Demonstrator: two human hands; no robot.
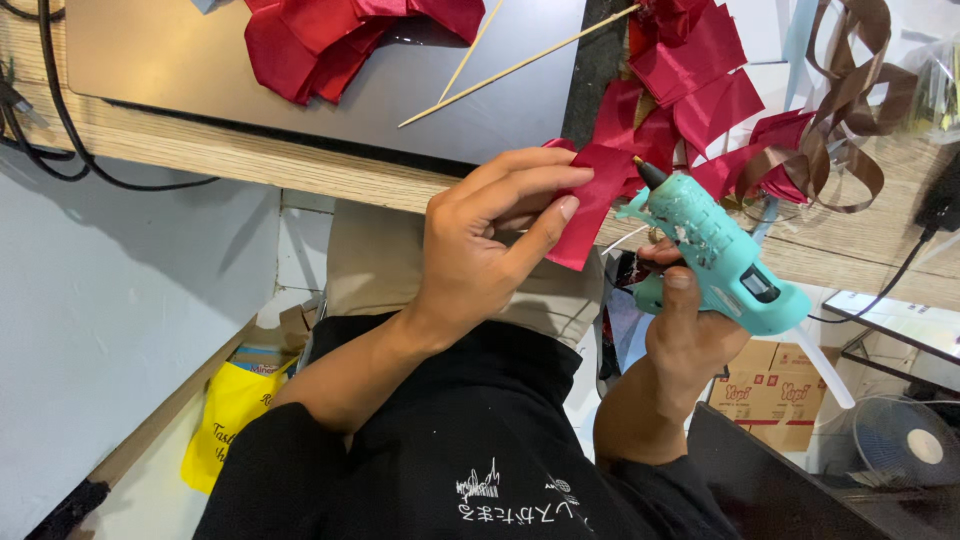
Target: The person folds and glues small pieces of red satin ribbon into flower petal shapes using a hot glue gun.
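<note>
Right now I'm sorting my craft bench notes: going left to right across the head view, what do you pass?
Black cable → yellow bag → left hand → red ribbon piece → teal glue gun in the right hand → brown ribbon → fan.

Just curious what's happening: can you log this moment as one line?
left hand: pinches red ribbon piece | right hand: holds teal glue gun, nozzle at ribbon | wooden table

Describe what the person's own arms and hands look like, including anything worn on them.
Both forearms are bare, with no gloves, rings, watch or bracelet visible on the left hand or the right hand. The short black sleeves end near the elbows, part of a black top with small white printed markings.
</note>
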